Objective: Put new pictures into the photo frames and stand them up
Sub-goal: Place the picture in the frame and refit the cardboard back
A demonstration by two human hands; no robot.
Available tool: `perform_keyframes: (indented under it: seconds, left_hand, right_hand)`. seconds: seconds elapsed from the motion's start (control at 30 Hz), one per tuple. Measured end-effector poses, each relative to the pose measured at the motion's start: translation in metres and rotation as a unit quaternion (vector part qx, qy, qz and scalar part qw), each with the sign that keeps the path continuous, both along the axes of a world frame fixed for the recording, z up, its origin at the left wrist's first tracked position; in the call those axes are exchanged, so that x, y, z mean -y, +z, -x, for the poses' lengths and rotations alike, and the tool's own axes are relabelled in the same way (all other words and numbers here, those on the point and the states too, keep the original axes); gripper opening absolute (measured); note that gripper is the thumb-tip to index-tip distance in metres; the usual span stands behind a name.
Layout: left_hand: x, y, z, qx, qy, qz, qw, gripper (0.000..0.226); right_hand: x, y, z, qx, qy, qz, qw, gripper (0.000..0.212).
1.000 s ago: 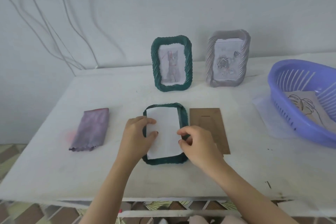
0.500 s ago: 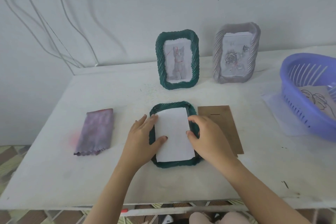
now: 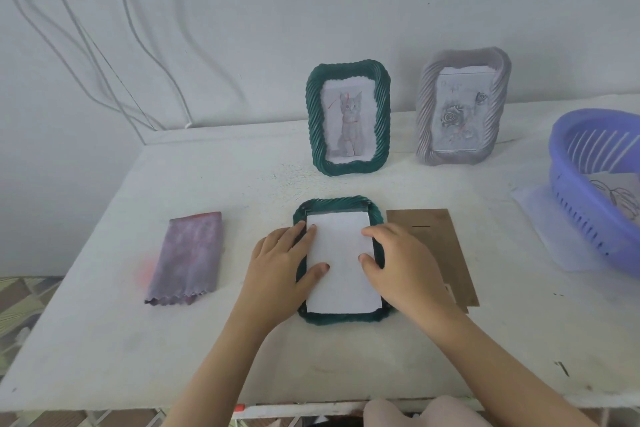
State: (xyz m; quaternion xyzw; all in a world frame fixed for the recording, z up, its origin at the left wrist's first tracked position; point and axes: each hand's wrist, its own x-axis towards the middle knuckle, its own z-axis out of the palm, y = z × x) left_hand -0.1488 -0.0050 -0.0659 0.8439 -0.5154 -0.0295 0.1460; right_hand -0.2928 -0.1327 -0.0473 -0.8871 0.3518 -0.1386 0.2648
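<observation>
The white picture sheet [image 3: 341, 263] lies blank side up inside the dark green frame [image 3: 337, 202], which lies flat at mid-counter [image 3: 242, 184]. The sheet looks thin, floppy and likely to slide, so it is best steadied at its edges. The left hand [image 3: 280, 260], fingers straight, and the right hand [image 3: 401, 263], fingers gently bent, press its sides and grip nothing. A brown backing board [image 3: 436, 246] lies just beside.

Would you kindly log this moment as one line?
paper on face-down frame | left hand pressing paper | right hand pressing paper | backing board off, beside frame
</observation>
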Motion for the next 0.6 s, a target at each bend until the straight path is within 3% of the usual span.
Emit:
perform_keyframes:
  seconds: [0.27,0.6]
  left_hand:
    - [0.0057,-0.0002,-0.0022,0.038,0.019,0.001,0.999,0.063]
    - [0.0023,-0.0067,-0.0025,-0.03,0.029,0.045,0.998,0.063]
  right_hand:
    - [0.0043,0.0028,-0.0044,-0.024,-0.006,0.009,1.0,0.039]
    - [0.0042,-0.0014,-0.0022,-0.007,0.0,-0.004,1.0,0.037]
